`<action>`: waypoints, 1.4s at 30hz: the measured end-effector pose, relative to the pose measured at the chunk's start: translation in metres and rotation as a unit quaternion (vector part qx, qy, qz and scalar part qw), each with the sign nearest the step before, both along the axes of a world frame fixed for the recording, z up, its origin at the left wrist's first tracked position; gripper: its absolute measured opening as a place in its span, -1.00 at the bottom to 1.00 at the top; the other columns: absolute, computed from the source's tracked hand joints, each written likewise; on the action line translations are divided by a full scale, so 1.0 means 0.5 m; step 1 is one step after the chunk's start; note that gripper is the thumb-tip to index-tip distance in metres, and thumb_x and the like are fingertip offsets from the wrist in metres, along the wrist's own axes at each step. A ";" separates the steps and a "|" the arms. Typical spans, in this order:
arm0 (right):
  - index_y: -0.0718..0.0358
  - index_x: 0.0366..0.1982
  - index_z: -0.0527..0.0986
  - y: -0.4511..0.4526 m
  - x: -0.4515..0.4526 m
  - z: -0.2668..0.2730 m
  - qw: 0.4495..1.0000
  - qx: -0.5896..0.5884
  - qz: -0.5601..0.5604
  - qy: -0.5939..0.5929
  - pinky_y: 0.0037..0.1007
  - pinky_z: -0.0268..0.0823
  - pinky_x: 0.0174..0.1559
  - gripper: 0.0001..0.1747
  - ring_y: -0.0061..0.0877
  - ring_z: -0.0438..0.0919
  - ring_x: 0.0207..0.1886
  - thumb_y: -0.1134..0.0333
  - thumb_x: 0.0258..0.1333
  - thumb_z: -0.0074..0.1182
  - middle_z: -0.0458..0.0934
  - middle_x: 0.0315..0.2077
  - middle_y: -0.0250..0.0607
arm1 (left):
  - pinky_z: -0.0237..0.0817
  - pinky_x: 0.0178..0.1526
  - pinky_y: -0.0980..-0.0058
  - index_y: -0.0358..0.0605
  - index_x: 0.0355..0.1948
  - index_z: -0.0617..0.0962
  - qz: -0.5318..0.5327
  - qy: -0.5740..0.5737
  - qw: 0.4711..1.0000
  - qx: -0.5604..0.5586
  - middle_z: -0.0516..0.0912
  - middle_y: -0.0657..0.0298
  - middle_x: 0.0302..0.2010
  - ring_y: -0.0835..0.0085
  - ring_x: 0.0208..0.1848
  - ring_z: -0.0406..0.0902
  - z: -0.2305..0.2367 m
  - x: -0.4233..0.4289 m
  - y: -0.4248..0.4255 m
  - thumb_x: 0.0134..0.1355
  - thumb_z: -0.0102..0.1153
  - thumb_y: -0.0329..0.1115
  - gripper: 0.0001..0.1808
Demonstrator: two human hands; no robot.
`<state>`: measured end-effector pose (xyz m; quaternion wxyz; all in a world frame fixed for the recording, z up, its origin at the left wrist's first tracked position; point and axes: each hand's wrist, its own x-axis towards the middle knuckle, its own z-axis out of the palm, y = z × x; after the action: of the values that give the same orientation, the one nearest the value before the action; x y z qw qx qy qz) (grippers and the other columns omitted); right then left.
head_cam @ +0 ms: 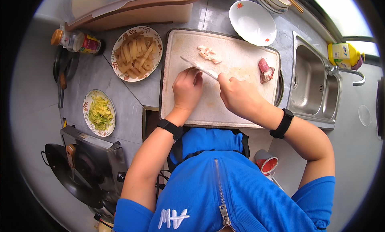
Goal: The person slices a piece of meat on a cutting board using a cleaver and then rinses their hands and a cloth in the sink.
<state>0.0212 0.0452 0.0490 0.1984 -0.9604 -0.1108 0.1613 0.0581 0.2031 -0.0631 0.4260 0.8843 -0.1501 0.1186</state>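
My right hand [237, 92] grips the handle of a kitchen knife [198, 67], whose blade points up and left over the cutting board [240, 116]. Close to the blade's left side, my left hand [188, 87] rests with bent fingers at the board; whether it pinches something is hidden. A small pale piece [213, 72], likely meat or fat, shows by the blade. Just beyond the knife lie pale cut strips [209, 54] in a small pile. Two pieces of red meat [264, 70], one marbled with white, lie at the board's right side.
At left stand a plate of thick translucent brownish strips [137, 54], a plate of shredded green-yellow vegetable [100, 113], jars [87, 44] and a wok [57, 168] on a stove. A white bowl [252, 22] touches the board's far edge; a steel sink [309, 78] lies right.
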 end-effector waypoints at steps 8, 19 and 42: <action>0.36 -0.29 0.26 0.000 -0.012 0.003 0.999 -0.026 0.008 0.042 -0.03 0.34 -0.46 -0.81 0.03 0.51 -0.54 0.45 0.05 -0.08 0.48 -0.63 0.12 | 0.39 -0.24 0.23 -0.20 -0.44 0.56 -0.007 -0.006 0.997 0.072 0.57 0.11 -0.45 0.08 -0.34 0.51 0.004 0.010 -0.009 -0.04 0.14 -0.48 -0.91; 0.36 -0.28 0.25 0.006 0.012 -0.011 0.999 -0.016 0.018 0.046 -0.03 0.34 -0.46 -0.82 0.03 0.51 -0.54 0.45 0.06 -0.10 0.49 -0.64 0.14 | 0.39 -0.26 0.21 -0.19 -0.48 0.56 0.001 0.021 0.999 0.049 0.58 0.09 -0.45 0.07 -0.35 0.51 0.006 0.014 -0.008 -0.05 0.15 -0.47 -0.94; 0.36 -0.31 0.33 0.023 0.057 -0.041 0.999 0.009 -0.026 0.036 -0.10 0.42 -0.37 -0.84 -0.03 0.58 -0.44 0.46 0.04 -0.06 0.56 -0.54 0.12 | 0.38 -0.28 0.24 -0.11 -0.46 0.58 -0.034 0.018 0.999 0.031 0.59 0.15 -0.45 0.12 -0.34 0.51 0.009 0.019 0.000 -0.02 0.16 -0.45 -0.94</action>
<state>0.0498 0.0568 0.0285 0.2153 -0.9545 -0.0804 0.1898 0.0678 0.2031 -0.0587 0.4047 0.8935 -0.1762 0.0830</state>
